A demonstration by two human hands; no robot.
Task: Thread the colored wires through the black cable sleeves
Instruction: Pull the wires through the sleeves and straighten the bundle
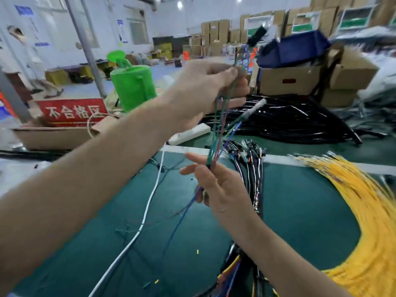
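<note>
My left hand [205, 88] is raised above the green mat and pinches the upper part of a thin bundle of colored wires [218, 129], green, red and blue. A black connector [256, 36] shows blurred above that hand. Lower down, my right hand [222, 189] grips the same bundle near its lower part, index finger stretched out; a blue wire [177, 224] trails down from it to the mat. A pile of black cable sleeves [289, 123] lies at the back of the bench. More sleeved harnesses [252, 168] lie just right of my right hand.
A thick fan of yellow wires [368, 211] covers the mat's right side. A white cable [147, 206] runs across the green mat [300, 206] to a power strip [190, 133]. Cardboard boxes [289, 80], a green roll [135, 86] and a red sign [72, 111] stand behind.
</note>
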